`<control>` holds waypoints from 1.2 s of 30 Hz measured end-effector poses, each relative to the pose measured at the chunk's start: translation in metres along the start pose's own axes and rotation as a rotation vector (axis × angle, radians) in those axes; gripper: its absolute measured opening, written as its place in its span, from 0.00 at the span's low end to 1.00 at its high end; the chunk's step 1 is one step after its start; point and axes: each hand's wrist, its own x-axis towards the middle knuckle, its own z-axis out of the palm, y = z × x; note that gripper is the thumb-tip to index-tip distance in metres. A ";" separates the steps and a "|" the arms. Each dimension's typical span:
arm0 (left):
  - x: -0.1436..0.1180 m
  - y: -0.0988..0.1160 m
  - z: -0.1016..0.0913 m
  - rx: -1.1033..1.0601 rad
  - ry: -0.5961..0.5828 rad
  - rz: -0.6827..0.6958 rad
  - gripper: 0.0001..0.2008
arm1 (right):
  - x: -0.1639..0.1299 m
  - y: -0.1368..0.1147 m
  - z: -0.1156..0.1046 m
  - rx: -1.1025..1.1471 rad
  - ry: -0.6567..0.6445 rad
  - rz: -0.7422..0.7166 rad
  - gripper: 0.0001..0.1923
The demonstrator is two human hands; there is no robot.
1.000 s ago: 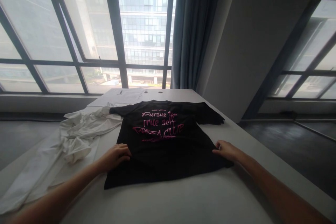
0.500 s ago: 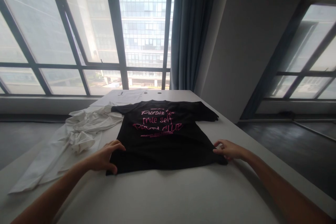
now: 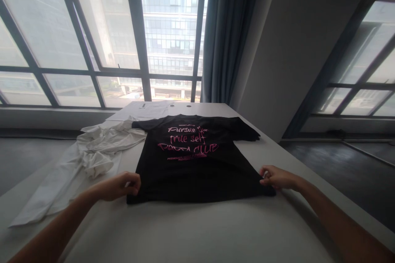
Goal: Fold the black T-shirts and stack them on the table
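Head view: black T-shirt (image 3: pixel 197 164) on table (image 3: pixel 197 230)

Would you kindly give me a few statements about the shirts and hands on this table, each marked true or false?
1. The black T-shirt lies flat with pink lettering facing up. True.
2. The left hand rests on the white garment. False: it grips the black T-shirt's near left corner.
3. The right hand pinches the T-shirt's near right corner. True.
4. The white garment is neatly folded. False: it lies crumpled, left of the T-shirt.
5. The table is dark wood. False: it is white.
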 end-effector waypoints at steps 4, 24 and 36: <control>-0.008 -0.003 -0.007 -0.068 -0.057 -0.072 0.15 | -0.002 0.010 -0.004 0.038 -0.127 0.016 0.26; 0.166 -0.092 -0.117 0.507 0.690 -0.537 0.21 | 0.121 -0.154 0.020 -0.467 0.187 -0.457 0.11; 0.208 -0.107 -0.160 0.766 0.631 -0.577 0.18 | 0.177 -0.144 0.054 -0.413 0.427 -0.573 0.10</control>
